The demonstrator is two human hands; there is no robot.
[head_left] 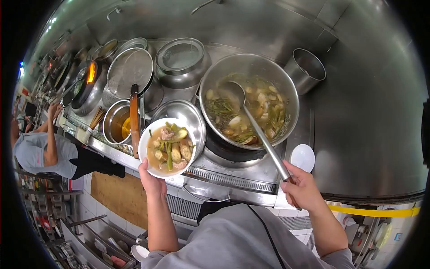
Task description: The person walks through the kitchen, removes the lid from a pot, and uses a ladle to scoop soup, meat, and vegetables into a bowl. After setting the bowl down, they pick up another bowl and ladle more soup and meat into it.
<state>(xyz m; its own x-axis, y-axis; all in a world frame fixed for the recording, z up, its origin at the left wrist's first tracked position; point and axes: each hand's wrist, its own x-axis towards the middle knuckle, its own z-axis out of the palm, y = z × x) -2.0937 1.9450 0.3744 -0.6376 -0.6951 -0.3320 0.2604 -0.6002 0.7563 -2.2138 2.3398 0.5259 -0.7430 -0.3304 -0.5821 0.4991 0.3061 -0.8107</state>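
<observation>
In the head view, the left hand, fingers mostly hidden, seemingly clamped the stew bowl before a steel basin; the right hand gripped the ladle inside the pot. A strainer stretched its handle beside the bowl.

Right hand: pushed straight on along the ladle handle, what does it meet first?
Probably the near rim of the big pot, where the ladle crosses it; whether the right hand would pass above is unclear.
</observation>
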